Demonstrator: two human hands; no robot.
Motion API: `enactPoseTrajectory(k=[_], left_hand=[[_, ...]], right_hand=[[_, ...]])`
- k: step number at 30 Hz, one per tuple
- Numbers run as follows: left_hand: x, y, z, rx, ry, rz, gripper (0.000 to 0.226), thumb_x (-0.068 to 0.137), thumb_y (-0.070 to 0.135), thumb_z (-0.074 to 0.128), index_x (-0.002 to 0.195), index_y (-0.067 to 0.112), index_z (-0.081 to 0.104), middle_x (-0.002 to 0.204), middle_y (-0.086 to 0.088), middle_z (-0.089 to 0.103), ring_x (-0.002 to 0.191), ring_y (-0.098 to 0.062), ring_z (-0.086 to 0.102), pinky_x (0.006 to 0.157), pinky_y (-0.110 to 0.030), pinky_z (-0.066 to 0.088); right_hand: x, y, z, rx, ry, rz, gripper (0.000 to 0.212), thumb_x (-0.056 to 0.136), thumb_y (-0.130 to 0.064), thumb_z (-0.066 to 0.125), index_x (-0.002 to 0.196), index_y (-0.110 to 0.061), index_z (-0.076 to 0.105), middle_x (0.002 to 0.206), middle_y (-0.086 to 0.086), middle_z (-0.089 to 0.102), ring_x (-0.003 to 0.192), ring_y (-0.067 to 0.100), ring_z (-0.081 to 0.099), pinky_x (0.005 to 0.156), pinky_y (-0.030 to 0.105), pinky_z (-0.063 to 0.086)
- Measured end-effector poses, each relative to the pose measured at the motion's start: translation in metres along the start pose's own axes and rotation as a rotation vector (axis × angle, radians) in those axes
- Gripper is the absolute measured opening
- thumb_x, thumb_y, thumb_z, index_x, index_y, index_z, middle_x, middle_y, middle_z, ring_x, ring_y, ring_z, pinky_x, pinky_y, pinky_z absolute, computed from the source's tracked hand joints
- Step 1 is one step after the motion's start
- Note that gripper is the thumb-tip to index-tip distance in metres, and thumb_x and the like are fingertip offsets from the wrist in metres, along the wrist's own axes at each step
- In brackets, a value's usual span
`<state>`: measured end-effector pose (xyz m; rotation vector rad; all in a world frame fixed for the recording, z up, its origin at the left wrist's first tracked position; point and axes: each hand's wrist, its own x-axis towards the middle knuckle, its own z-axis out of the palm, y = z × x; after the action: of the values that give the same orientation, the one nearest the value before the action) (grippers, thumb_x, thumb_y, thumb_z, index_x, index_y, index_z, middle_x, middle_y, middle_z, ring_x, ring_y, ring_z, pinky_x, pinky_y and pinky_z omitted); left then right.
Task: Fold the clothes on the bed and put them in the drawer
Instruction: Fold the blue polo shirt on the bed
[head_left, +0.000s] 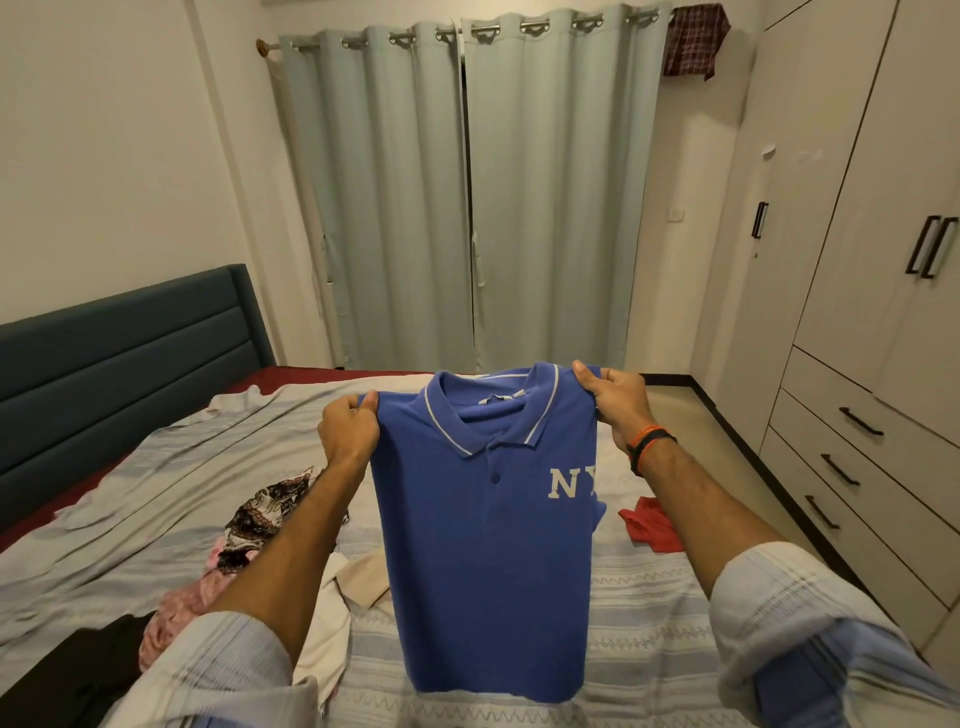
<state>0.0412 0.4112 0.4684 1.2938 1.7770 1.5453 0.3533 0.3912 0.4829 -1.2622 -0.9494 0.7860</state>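
Hanging upright, collar topmost: blue polo shirt.

Both hands, left and right, hold the blue polo shirt up over the bed, and the hanging cloth blocks the middle reach. Left of it a heap of clothes covers the bedspread, with a dark garment at the near corner; right of it, only a red garment lies on open bedspread. Floor strip between bed and drawers looks passable; drawer fronts are closed.
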Motion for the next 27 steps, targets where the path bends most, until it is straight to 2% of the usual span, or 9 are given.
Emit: enactPoseTrajectory(k=[2, 5, 8, 11, 17, 19, 22, 24, 27], left_hand=[[0.001, -0.001, 0.000, -0.015, -0.007, -0.010, 0.037, 0.100, 0.026, 0.053, 0.067, 0.010, 0.051, 0.064, -0.002, 0.048, 0.064, -0.018, 0.042, 0.060, -0.031, 0.036], [0.000, -0.002, -0.002, -0.044, 0.006, -0.028, 0.034, 0.101, 0.024, 0.052, 0.070, 0.010, 0.053, 0.065, -0.002, 0.050, 0.067, -0.017, 0.044, 0.061, -0.030, 0.038], [-0.004, 0.001, -0.004, -0.024, 0.026, -0.010, 0.027, 0.101, 0.023, 0.053, 0.079, 0.008, 0.059, 0.072, -0.004, 0.055, 0.073, -0.019, 0.049, 0.064, -0.030, 0.039], [-0.007, 0.003, -0.004, 0.002, 0.051, 0.017, 0.018, 0.101, 0.024, 0.052, 0.090, 0.012, 0.061, 0.089, -0.007, 0.062, 0.084, -0.022, 0.054, 0.075, -0.033, 0.043], [-0.006, 0.008, -0.001, 0.121, 0.036, 0.008, 0.026, 0.103, 0.032, 0.045, 0.101, 0.009, 0.057, 0.095, -0.007, 0.057, 0.090, -0.024, 0.052, 0.079, -0.039, 0.043], [-0.003, 0.007, -0.001, 0.090, 0.015, -0.014, 0.029, 0.102, 0.031, 0.048, 0.103, 0.005, 0.062, 0.097, -0.010, 0.061, 0.092, -0.026, 0.056, 0.084, -0.041, 0.046], [-0.002, 0.008, 0.000, -0.063, 0.053, -0.029, 0.025, 0.099, 0.028, 0.055, 0.097, 0.006, 0.067, 0.097, -0.010, 0.067, 0.088, -0.023, 0.058, 0.080, -0.038, 0.048], [-0.005, 0.014, 0.001, -0.123, 0.063, -0.012, 0.021, 0.096, 0.028, 0.060, 0.091, 0.009, 0.068, 0.092, -0.007, 0.067, 0.083, -0.020, 0.056, 0.077, -0.035, 0.047], [-0.006, 0.017, 0.002, -0.188, 0.050, -0.011, 0.019, 0.090, 0.028, 0.069, 0.098, 0.011, 0.070, 0.097, -0.004, 0.068, 0.089, -0.017, 0.060, 0.081, -0.031, 0.050]], right_hand=[[-0.001, 0.001, 0.000, -0.003, -0.010, 0.001, 0.041, 0.089, -0.028, 0.072, 0.094, 0.013, 0.067, 0.088, 0.016, 0.067, 0.081, 0.025, 0.062, 0.079, 0.046, 0.057], [-0.003, 0.001, -0.001, -0.012, -0.013, -0.006, 0.028, 0.090, -0.027, 0.070, 0.084, 0.000, 0.068, 0.088, 0.014, 0.068, 0.081, 0.023, 0.063, 0.076, 0.041, 0.057], [-0.002, 0.003, 0.000, -0.035, -0.010, -0.015, 0.028, 0.090, -0.028, 0.070, 0.083, -0.001, 0.068, 0.084, 0.011, 0.068, 0.078, 0.022, 0.062, 0.072, 0.038, 0.057], [-0.002, 0.004, 0.002, -0.039, 0.007, -0.028, 0.034, 0.090, -0.029, 0.070, 0.089, 0.005, 0.069, 0.083, 0.012, 0.067, 0.078, 0.023, 0.061, 0.075, 0.041, 0.056], [-0.001, 0.001, 0.000, -0.088, -0.017, -0.031, 0.040, 0.092, -0.035, 0.068, 0.085, 0.004, 0.066, 0.088, 0.024, 0.067, 0.079, 0.027, 0.062, 0.079, 0.052, 0.056], [-0.001, 0.002, -0.003, -0.127, -0.033, -0.036, 0.038, 0.092, -0.036, 0.067, 0.077, -0.002, 0.062, 0.080, 0.018, 0.064, 0.076, 0.026, 0.060, 0.078, 0.053, 0.056], [-0.006, -0.003, -0.005, -0.048, 0.037, -0.074, 0.027, 0.092, -0.032, 0.068, 0.075, -0.012, 0.062, 0.080, 0.007, 0.067, 0.077, 0.023, 0.062, 0.076, 0.044, 0.056], [-0.006, -0.005, -0.006, -0.020, 0.048, -0.066, 0.022, 0.091, -0.031, 0.069, 0.077, -0.015, 0.064, 0.086, 0.007, 0.069, 0.080, 0.022, 0.064, 0.080, 0.044, 0.056], [-0.006, -0.004, -0.010, -0.093, 0.013, -0.067, 0.024, 0.090, -0.032, 0.071, 0.077, -0.013, 0.065, 0.089, 0.012, 0.070, 0.083, 0.024, 0.064, 0.082, 0.049, 0.057]])
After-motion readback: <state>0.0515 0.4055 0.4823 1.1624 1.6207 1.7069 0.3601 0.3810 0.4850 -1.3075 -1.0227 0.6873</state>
